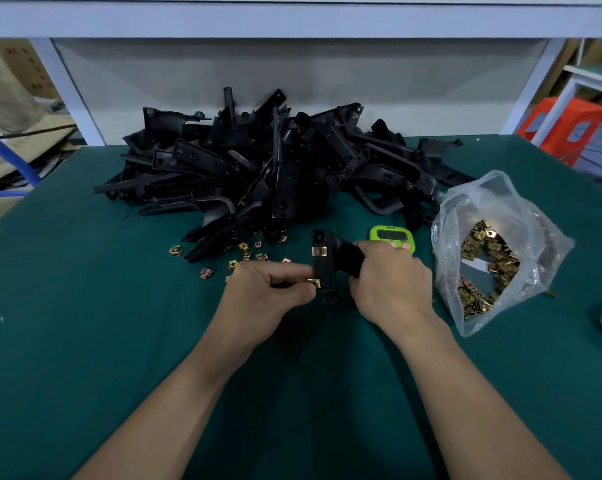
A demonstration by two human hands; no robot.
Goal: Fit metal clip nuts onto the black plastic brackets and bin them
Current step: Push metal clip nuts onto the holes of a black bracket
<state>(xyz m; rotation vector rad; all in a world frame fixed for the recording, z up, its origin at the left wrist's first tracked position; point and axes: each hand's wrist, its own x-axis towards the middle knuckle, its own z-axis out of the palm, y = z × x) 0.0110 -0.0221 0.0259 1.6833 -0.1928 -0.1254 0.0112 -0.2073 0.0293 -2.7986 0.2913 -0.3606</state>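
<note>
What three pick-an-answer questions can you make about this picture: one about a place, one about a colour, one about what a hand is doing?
1. Where is the clear bag? A) right of the hands B) under the table C) on the pile
2. What colour is the timer? A) red B) green C) white
3. What is the left hand doing? A) lying flat B) pinching a clip nut against the bracket C) pressing the timer
Answers: 1 A, it sits beside the right hand. 2 B, its case is bright green. 3 B, the clip is nipped at the bracket's edge.
</note>
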